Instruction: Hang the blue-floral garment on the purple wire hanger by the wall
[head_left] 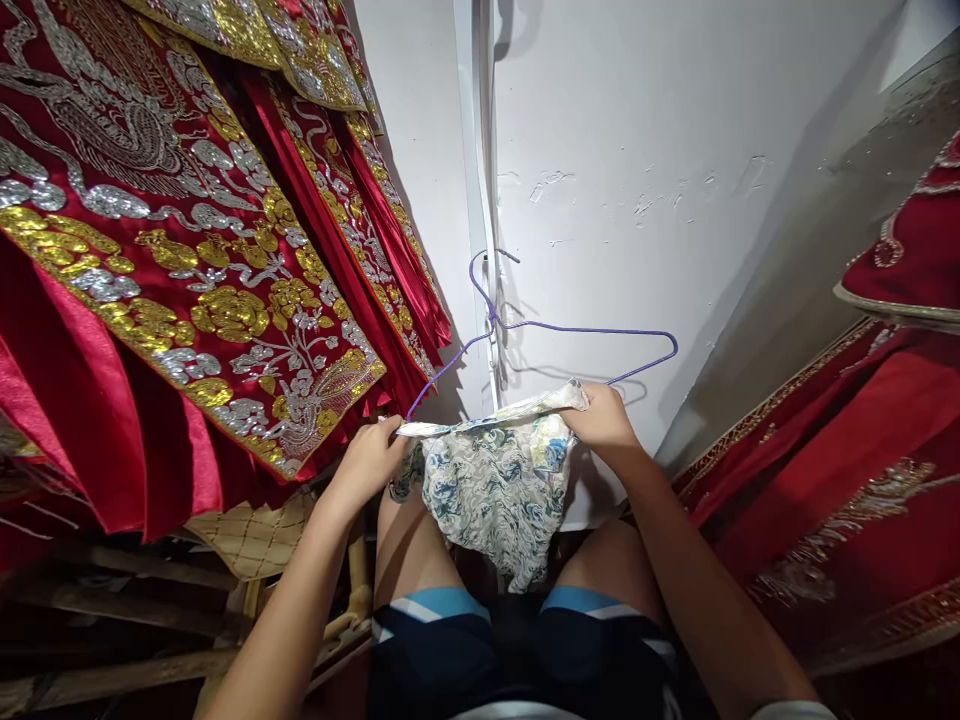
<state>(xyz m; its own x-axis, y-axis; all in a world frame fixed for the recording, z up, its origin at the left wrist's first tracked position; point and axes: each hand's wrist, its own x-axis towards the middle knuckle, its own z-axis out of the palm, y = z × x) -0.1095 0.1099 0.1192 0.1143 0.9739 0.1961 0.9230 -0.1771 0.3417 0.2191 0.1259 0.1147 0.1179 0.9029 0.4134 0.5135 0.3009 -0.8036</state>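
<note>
A white garment with a swirling blue and green pattern [495, 490] hangs in front of my thighs, stretched sideways along its top edge. Its exact kind does not show. My left hand [371, 458] pinches the left end of that edge, and my right hand [606, 420] grips the right end. Behind it is a purple wire hanger [592, 329], its hook upward against a white upright strip. The hanger's left arm runs down to my left hand, while the right arm's lower wire passes behind my right hand. The garment hides the hanger's lower part.
At the left, red costumes with gold and silver sequins [232, 310] hang close to my left arm. More red embroidered cloth [847, 470] is at the right. A white wall [637, 130] with a vertical strip [484, 150] stands ahead. Wooden bars [142, 565] lie low at the left.
</note>
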